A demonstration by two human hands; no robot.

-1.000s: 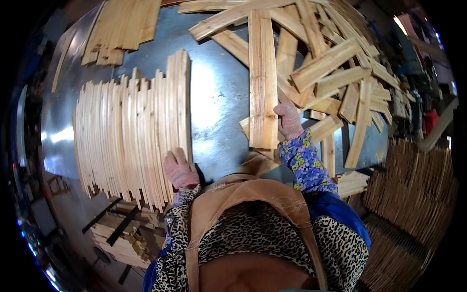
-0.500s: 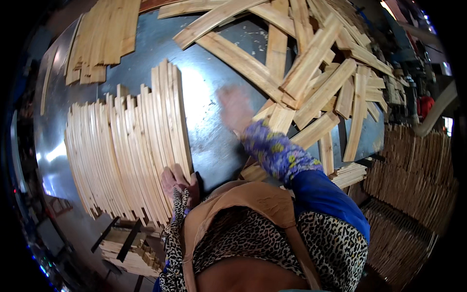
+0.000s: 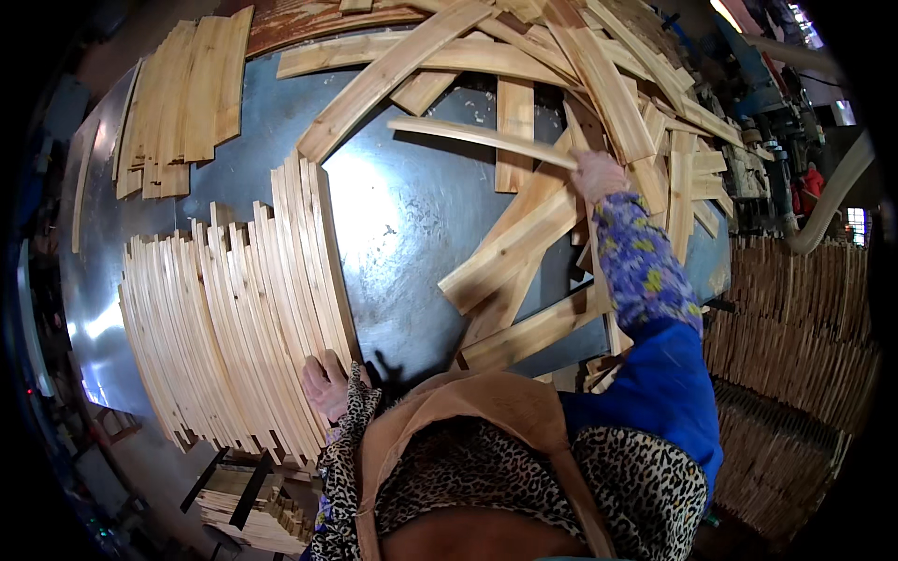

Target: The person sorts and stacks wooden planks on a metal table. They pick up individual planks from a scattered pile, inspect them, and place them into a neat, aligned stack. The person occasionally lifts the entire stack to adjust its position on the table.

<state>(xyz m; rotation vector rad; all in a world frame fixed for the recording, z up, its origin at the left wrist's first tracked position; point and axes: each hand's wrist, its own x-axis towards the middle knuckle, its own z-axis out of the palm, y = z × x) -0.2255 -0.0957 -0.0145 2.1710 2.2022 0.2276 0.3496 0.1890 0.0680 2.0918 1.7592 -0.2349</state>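
A long row of narrow wooden boards (image 3: 245,346) stands on edge, packed side by side, on the left of a shiny metal table. My left hand (image 3: 325,387) lies on the near right end of that row, its fingers stretched over the top edges. Over on the right, my right hand (image 3: 600,176) is closed round one end of a wooden board (image 3: 482,137). This board is turned edge-up and reaches leftward above the metal. Around it, a loose heap of boards (image 3: 524,245) lies crisscrossed; my sleeve covers part of the heap.
Flat boards (image 3: 182,93) are stacked at the far left of the metal table (image 3: 388,243). Tall piles of thin wood (image 3: 795,327) stand beyond its right side. Below the near left edge, more wood (image 3: 253,510) sits near dark metal bars (image 3: 251,491).
My right hand has moved right and away from me to the heap and has taken hold of a board. Several heap boards have shifted. My left hand stays by the row's near end.
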